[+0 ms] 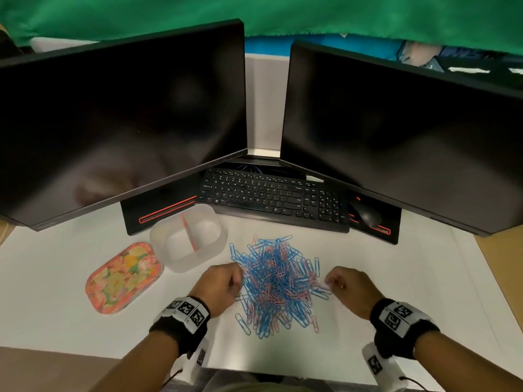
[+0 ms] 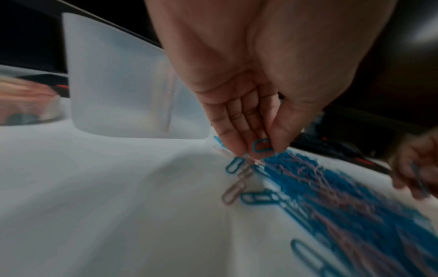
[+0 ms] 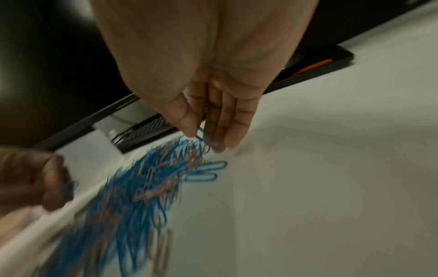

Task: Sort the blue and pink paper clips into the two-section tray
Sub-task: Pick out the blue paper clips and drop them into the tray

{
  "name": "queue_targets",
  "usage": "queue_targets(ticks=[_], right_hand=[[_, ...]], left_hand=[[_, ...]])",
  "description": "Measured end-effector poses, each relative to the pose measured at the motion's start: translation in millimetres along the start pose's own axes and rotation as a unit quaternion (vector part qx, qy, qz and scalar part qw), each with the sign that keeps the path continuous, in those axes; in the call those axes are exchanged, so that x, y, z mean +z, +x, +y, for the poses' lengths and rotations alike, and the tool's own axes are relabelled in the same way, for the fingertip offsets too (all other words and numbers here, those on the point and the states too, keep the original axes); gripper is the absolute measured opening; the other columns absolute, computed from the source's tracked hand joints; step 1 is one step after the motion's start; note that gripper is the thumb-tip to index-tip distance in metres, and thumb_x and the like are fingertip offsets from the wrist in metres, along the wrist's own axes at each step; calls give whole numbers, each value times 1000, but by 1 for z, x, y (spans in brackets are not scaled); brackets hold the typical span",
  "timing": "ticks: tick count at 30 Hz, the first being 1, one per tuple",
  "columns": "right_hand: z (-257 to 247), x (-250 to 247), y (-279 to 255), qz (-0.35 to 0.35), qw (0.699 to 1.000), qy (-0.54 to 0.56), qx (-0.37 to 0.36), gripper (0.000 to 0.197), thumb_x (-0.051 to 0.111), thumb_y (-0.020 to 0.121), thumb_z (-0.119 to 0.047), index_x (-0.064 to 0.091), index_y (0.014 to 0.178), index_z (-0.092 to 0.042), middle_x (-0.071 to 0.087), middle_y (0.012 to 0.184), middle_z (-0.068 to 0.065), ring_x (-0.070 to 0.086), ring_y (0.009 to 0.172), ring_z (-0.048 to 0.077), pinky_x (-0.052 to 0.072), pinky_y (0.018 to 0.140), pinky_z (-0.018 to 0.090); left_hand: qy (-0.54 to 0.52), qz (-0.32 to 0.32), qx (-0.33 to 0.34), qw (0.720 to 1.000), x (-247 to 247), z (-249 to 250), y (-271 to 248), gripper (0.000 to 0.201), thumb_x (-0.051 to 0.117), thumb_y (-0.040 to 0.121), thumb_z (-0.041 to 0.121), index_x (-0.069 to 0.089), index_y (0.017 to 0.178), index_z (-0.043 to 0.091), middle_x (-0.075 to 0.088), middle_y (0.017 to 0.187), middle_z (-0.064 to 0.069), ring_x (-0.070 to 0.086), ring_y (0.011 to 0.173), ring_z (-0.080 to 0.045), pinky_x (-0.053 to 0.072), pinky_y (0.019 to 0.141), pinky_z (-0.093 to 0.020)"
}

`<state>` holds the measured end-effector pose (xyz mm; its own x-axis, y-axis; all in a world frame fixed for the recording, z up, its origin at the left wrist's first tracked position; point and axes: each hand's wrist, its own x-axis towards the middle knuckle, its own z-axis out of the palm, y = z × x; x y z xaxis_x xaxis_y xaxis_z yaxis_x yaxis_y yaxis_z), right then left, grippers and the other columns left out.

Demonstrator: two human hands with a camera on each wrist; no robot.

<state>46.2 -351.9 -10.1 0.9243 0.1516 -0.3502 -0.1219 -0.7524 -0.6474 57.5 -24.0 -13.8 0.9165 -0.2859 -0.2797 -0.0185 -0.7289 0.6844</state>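
Left hand [image 2: 249,120] pinched a blue wire paper clip [image 2: 261,145]; right hand [image 3: 213,120] pinched another blue clip [image 3: 211,139]. Risk: tangled pile of blue & pink clips [image 1: 278,281] just below fingertips could snag, dragging pink ones along w/ them.

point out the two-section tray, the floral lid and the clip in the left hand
two-section tray [image 1: 181,265]: head view, on its near wall
floral lid [image 1: 121,278]: head view, middle of its top
blue clip [image 2: 260,145]: left wrist view, on its loop pinched by the left hand [image 2: 255,90]

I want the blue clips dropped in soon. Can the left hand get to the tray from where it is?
Probably yes. The left hand, pinching a blue clip, is at the pile's left edge, and the tray stands open-topped just beyond it, with nothing between.
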Motion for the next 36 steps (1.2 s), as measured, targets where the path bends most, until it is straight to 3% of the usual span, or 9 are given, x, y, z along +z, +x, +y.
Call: queue_targets(ticks=[4, 9, 14, 16, 18, 20, 25, 29, 36], right_hand=[[-3, -13, 8, -68, 965, 225, 118, 23, 55, 89, 4, 62, 98, -15, 70, 81, 11, 65, 72, 21, 51, 63, 27], [-7, -18, 16, -77, 911, 363, 180, 23, 42, 89, 10, 62, 93, 0, 60, 77, 16, 63, 68, 28, 52, 61, 31], [-8, -13, 21, -79, 969, 193, 131, 7, 51, 79, -12, 57, 75, -11, 51, 69, 7, 45, 60, 17, 38, 55, 26], [-4, -8, 17, -68, 994, 34, 78, 8, 57, 83, -12, 56, 78, -18, 57, 76, 2, 51, 69, 16, 43, 65, 25], [-1, -2, 9, -57, 997, -45, 40, 15, 61, 82, -10, 54, 84, -24, 59, 84, -3, 56, 76, 11, 46, 68, 20], [2, 5, 2, -57, 994, -88, 6, 19, 64, 82, -14, 54, 90, -28, 61, 94, -8, 59, 86, 9, 48, 74, 19], [3, 13, -4, -39, 986, -153, -54, 13, 59, 89, -20, 57, 101, -22, 59, 100, -8, 56, 89, 11, 43, 75, 17], [-1, 14, 0, -52, 984, -162, -54, 12, 52, 90, -12, 56, 101, -17, 59, 96, -1, 55, 85, 17, 44, 75, 23], [-2, 15, 2, -62, 984, -160, -53, 14, 49, 92, -10, 55, 102, -17, 53, 92, -7, 52, 81, 13, 36, 66, 16]], left_hand=[[-95, 33, -43, 994, -10, 6, 1, 35, 60, 84, -1, 58, 93, 32, 59, 65, 6, 56, 57, 2, 44, 60, -9], [-170, -15, -74, 983, -12, 1, 2, 40, 51, 85, -3, 64, 72, 32, 73, 90, 1, 69, 88, -14, 56, 79, -29], [-171, -35, -77, 982, -4, 0, -3, 37, 44, 94, 7, 52, 62, 23, 66, 81, 4, 63, 107, -15, 44, 103, -33], [-153, -48, -79, 984, -2, 2, -10, 29, 47, 96, 13, 49, 67, 19, 64, 79, 5, 60, 88, -2, 44, 88, -23], [-94, -47, -58, 993, -1, 1, -16, 20, 54, 91, 19, 51, 71, 22, 56, 66, 9, 48, 61, -3, 42, 65, -21], [-25, -51, -31, 998, -2, 0, -21, 15, 60, 84, 23, 53, 72, 28, 52, 62, 10, 45, 56, -5, 42, 60, -22], [109, -86, 55, 989, 2, -4, -29, 5, 56, 83, 29, 58, 85, 33, 49, 73, 18, 51, 70, -4, 41, 67, -18], [197, -121, 109, 967, 14, -5, -33, 24, 49, 92, 36, 59, 114, 31, 55, 109, 15, 57, 96, -11, 39, 80, -19], [219, -118, 123, 961, 23, -9, -33, 21, 44, 95, 34, 62, 103, 26, 54, 113, 6, 58, 97, -19, 45, 79, -29]])
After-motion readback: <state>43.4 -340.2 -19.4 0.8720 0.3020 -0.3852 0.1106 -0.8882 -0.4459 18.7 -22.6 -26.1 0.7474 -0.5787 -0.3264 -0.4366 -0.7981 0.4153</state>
